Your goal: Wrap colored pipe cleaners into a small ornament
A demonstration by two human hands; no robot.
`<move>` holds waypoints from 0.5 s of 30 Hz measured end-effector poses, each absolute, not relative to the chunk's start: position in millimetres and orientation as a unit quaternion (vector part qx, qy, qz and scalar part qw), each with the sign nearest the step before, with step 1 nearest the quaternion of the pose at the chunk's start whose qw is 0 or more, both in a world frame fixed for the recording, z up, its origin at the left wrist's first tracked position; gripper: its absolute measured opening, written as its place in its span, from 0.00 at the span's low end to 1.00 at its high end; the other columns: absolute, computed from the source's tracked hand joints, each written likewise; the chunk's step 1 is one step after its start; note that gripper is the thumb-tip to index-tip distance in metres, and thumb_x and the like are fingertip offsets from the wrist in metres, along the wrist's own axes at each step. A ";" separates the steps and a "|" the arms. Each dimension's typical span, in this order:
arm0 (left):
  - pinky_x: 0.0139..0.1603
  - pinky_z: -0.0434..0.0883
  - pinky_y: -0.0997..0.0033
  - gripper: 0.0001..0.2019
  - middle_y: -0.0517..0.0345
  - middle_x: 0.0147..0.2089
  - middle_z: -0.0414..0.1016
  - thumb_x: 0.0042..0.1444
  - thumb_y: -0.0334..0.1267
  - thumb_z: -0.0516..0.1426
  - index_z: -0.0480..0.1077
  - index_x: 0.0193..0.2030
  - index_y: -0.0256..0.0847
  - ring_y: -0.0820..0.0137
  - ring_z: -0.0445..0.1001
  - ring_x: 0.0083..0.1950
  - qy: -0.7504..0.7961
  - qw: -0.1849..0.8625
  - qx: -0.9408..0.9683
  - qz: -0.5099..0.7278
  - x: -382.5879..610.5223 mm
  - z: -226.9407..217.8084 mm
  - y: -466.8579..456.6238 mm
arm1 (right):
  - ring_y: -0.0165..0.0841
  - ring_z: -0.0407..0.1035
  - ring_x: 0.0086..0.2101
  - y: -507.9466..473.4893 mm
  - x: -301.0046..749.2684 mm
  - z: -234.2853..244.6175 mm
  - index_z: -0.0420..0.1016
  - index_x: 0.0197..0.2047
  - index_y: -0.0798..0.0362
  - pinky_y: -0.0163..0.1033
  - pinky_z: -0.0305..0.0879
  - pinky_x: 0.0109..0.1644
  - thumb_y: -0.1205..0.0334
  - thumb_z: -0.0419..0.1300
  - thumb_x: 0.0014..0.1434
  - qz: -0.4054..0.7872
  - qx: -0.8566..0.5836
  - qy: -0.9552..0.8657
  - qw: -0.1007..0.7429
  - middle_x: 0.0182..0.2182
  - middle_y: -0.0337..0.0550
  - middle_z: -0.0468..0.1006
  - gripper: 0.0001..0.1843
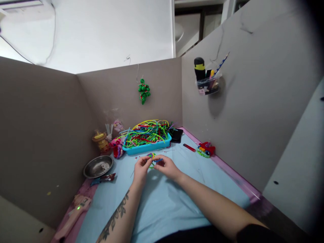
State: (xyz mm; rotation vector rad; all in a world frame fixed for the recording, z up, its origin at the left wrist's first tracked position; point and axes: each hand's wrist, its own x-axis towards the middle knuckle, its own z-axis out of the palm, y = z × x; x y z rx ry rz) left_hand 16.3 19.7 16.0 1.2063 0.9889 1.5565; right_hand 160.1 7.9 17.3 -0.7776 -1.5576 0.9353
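Observation:
Both hands meet over the light blue table cover [162, 202], just in front of a blue tray. My left hand [141, 168] pinches a small pipe-cleaner piece [152, 156] with purple, yellow and green coils. My right hand [168, 166] pinches the same piece from the other side, where a thin blue strand sticks out. The blue tray [148, 147] behind them is heaped with loose pipe cleaners [146, 132] in green, yellow, red and blue.
A metal bowl [98, 167] sits at the left, with a pink glue gun [73, 212] nearer me. A red and green craft piece [206, 149] and a red stick [189, 147] lie at the right. Grey partition walls enclose the desk; a green ornament [144, 90] hangs on the back wall.

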 end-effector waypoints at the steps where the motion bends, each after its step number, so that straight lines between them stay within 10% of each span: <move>1: 0.36 0.67 0.71 0.13 0.56 0.30 0.75 0.37 0.39 0.66 0.72 0.31 0.36 0.70 0.72 0.32 0.401 0.452 0.493 0.626 16.6 16.0 19.4 | 0.28 0.65 0.26 6.9 158.6 16.9 0.74 0.35 0.52 0.35 0.61 0.32 0.62 0.61 0.47 0.402 -0.327 -0.655 0.550 0.30 0.40 0.75 0.09; 9: 0.32 0.66 0.73 0.11 0.57 0.27 0.75 0.39 0.38 0.66 0.73 0.30 0.36 0.72 0.71 0.29 0.391 0.503 0.523 0.567 18.5 8.8 17.9 | 0.26 0.57 0.18 33.3 176.2 9.4 0.71 0.28 0.54 0.33 0.53 0.22 0.49 0.62 0.46 0.464 -0.385 -0.476 0.640 0.17 0.35 0.67 0.16; 15: 0.36 0.67 0.72 0.16 0.55 0.35 0.75 0.38 0.36 0.66 0.71 0.36 0.37 0.70 0.72 0.36 0.361 0.501 0.535 0.577 17.5 9.9 17.4 | 0.34 0.66 0.35 31.8 172.0 3.9 0.72 0.36 0.53 0.36 0.61 0.36 0.52 0.62 0.47 0.428 -0.375 -0.562 0.600 0.33 0.42 0.72 0.16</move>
